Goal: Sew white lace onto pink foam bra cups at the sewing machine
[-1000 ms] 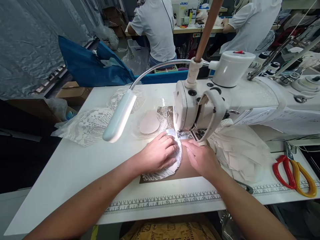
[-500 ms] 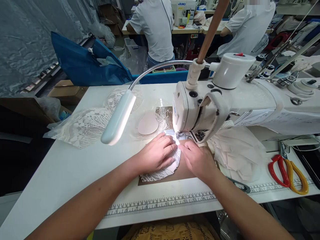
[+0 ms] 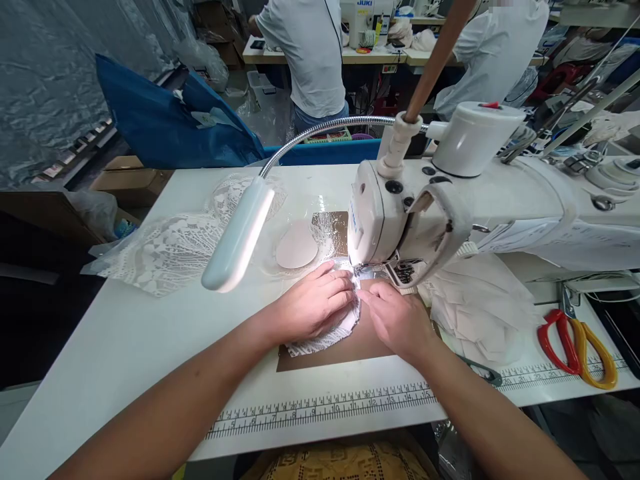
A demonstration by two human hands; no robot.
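Observation:
A rounded piece of white lace fabric (image 3: 324, 343) lies on the brown plate (image 3: 367, 338) beneath the needle end of a white sewing machine (image 3: 373, 220). My left hand (image 3: 314, 303) rests on top of it, fingers stretched out and pressing down, covering much of the lace. Close by on the right, my right hand (image 3: 400, 321) has its fingers curled at the lace's right edge, just in front of the presser foot (image 3: 361, 270). Its fingertips appear to pinch that edge.
Lace pieces (image 3: 160, 257) and a pale oval pad (image 3: 297, 245) lie left of the machine. A lamp (image 3: 239, 233) hangs above. Pale fabric pieces (image 3: 477, 310) and red-and-yellow scissors (image 3: 575, 347) sit at right. Two people work beyond the table.
The lace has slid slightly forward under the needle, its near edge now farther from me. Both hands keep nearly the same place on it. The camera view has shifted a little.

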